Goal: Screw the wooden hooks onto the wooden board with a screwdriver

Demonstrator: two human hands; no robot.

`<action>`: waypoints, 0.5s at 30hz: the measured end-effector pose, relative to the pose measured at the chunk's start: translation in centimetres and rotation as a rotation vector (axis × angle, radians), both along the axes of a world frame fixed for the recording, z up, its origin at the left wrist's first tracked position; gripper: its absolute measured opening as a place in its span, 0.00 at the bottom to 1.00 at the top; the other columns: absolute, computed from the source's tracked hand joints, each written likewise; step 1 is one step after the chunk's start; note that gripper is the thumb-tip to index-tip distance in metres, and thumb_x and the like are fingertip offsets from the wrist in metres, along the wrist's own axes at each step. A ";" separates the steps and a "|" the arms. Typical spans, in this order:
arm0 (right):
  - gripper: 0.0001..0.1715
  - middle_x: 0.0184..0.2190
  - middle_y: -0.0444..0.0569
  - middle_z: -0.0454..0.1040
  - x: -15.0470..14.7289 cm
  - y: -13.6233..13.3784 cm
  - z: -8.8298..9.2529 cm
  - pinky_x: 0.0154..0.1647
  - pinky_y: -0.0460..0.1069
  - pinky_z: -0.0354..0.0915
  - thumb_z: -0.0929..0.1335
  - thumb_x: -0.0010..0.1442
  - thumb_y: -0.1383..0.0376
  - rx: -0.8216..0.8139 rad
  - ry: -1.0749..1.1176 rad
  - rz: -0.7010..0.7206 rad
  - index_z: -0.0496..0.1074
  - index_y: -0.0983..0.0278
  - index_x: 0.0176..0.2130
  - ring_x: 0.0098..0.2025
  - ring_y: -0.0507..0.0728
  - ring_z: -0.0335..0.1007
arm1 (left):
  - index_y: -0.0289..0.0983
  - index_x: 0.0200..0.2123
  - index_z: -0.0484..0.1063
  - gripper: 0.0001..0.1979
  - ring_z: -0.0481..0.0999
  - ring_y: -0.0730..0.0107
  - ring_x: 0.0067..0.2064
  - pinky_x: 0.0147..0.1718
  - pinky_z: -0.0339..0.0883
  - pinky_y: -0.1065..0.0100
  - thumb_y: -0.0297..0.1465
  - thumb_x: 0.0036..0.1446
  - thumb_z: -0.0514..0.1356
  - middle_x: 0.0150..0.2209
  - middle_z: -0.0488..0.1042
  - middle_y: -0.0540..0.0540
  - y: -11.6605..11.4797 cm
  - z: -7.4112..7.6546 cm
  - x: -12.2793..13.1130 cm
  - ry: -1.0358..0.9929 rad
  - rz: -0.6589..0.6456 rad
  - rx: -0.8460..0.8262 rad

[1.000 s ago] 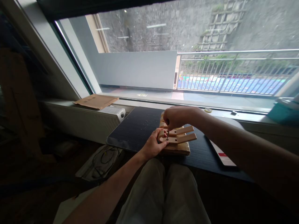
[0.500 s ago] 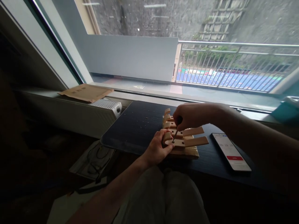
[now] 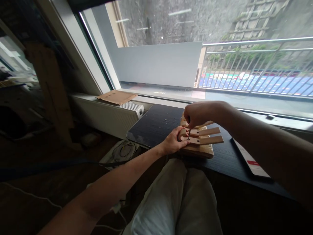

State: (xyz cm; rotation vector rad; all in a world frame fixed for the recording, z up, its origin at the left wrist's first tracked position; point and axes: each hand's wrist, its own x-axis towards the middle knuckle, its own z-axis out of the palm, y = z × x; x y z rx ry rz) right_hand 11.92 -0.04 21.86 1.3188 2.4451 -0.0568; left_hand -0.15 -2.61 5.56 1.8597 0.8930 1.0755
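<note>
My right hand (image 3: 193, 114) is closed around the handle of a screwdriver (image 3: 189, 133), which is mostly hidden in the fist. Its thin shaft points down, with the tip at a dark hole in the nearest wooden hook (image 3: 210, 140). At the hook's curled left end, my left hand (image 3: 171, 142) grips with thumb and fingers, close to the screwdriver tip. Another wooden hook (image 3: 209, 132) lies just behind, roughly parallel. Both rest on a wooden board (image 3: 199, 151) with a shiny wrapped look. Farther hooks are partly covered by my right hand.
The dark table (image 3: 156, 122) carries small crumbs. A phone (image 3: 253, 161) lies at the right, partly behind my right forearm. Left of the table is a radiator (image 3: 110, 112) with a brown envelope (image 3: 117, 97) on it. A window with a railing (image 3: 259, 68) rises behind.
The camera view has swung left, so the scene sits farther right and my right arm covers more of the phone. Both hands keep their hold, the screwdriver tip still at the hole.
</note>
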 end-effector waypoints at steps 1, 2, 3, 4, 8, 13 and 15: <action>0.12 0.29 0.52 0.74 0.0 0.0 -0.1 0.25 0.49 0.57 0.71 0.46 0.66 0.008 0.001 -0.003 0.77 0.67 0.34 0.28 0.56 0.66 | 0.36 0.35 0.64 0.12 0.70 0.72 0.39 0.43 0.65 0.69 0.28 0.48 0.63 0.38 0.68 0.48 0.0 0.0 0.0 0.002 0.003 0.000; 0.12 0.28 0.52 0.74 0.0 0.0 -0.2 0.26 0.49 0.57 0.72 0.45 0.66 0.018 0.005 -0.011 0.76 0.67 0.33 0.28 0.56 0.67 | 0.36 0.35 0.63 0.12 0.70 0.73 0.38 0.43 0.65 0.69 0.28 0.47 0.63 0.37 0.68 0.49 0.0 -0.1 0.1 0.002 0.009 0.002; 0.13 0.27 0.51 0.74 0.0 0.0 -0.3 0.26 0.50 0.58 0.72 0.44 0.65 0.025 0.010 -0.018 0.76 0.67 0.33 0.28 0.56 0.67 | 0.36 0.35 0.63 0.12 0.70 0.73 0.38 0.44 0.65 0.69 0.28 0.47 0.63 0.37 0.68 0.49 0.0 -0.1 0.1 0.000 0.012 0.001; 0.13 0.27 0.51 0.74 0.1 0.1 -0.4 0.26 0.50 0.58 0.73 0.44 0.65 0.034 0.011 -0.021 0.76 0.68 0.33 0.28 0.57 0.67 | 0.36 0.35 0.63 0.12 0.70 0.74 0.38 0.44 0.65 0.68 0.27 0.47 0.63 0.37 0.68 0.49 0.0 -0.2 0.2 -0.003 0.016 0.000; 0.15 0.26 0.51 0.74 0.0 0.2 -0.7 0.28 0.51 0.59 0.73 0.43 0.63 0.046 -0.028 0.005 0.77 0.69 0.33 0.29 0.57 0.68 | 0.36 0.33 0.63 0.12 0.69 0.75 0.36 0.45 0.64 0.68 0.27 0.46 0.63 0.35 0.67 0.51 -0.2 -0.1 0.5 -0.016 0.034 -0.017; 0.16 0.30 0.55 0.75 -0.1 -0.4 -0.8 0.31 0.53 0.60 0.73 0.43 0.65 0.082 -0.013 0.000 0.77 0.72 0.34 0.32 0.60 0.69 | 0.36 0.33 0.62 0.13 0.68 0.75 0.36 0.45 0.64 0.69 0.26 0.44 0.64 0.34 0.66 0.51 -0.2 0.1 0.7 -0.018 0.037 -0.053; 0.16 0.30 0.56 0.75 0.1 -0.5 -0.9 0.31 0.53 0.61 0.74 0.43 0.65 0.103 0.006 -0.019 0.77 0.71 0.34 0.32 0.61 0.69 | 0.35 0.34 0.62 0.14 0.68 0.75 0.36 0.44 0.64 0.69 0.26 0.44 0.64 0.34 0.66 0.51 -0.3 0.1 0.7 -0.024 0.025 -0.071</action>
